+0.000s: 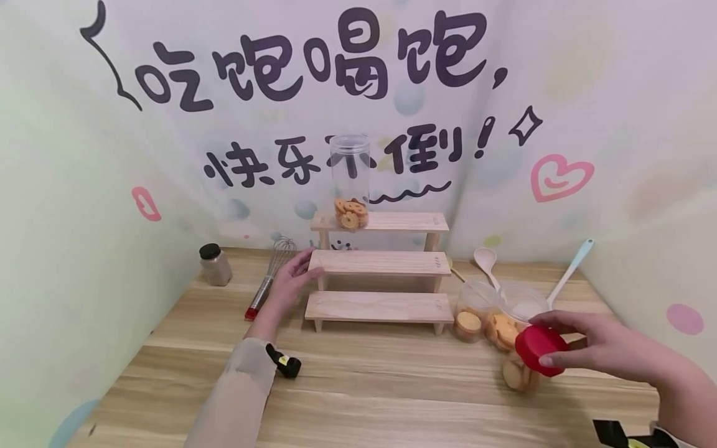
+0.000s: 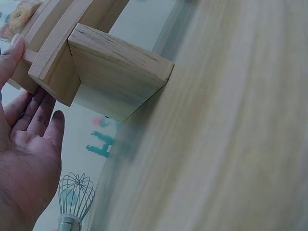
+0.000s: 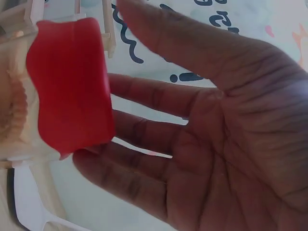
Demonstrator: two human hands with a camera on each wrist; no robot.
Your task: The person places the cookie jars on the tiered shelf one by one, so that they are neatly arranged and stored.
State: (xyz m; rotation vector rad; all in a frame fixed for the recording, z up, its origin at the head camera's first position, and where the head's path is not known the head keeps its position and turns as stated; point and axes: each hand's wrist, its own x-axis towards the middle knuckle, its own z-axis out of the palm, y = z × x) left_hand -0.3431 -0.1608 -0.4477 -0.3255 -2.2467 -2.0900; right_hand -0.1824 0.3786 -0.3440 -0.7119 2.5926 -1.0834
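My left hand holds the left end of the middle plank of a three-tier wooden stand, thumb at its top edge and fingers reaching beneath. In the left wrist view the fingertips go behind the lower plank. To the right of the stand, my right hand grips the red lid of a clear cookie jar, the thumb across the lid's near side. Cookies show through the wall below that lid. Right behind it stand two clear jars of cookies, one beside the other.
A tall clear jar with some cookies stands on the top tier. Left of the stand are a whisk and a black-capped jar. A pale spoon and a blue-handled utensil lie behind the right jars, near the printed backdrop.
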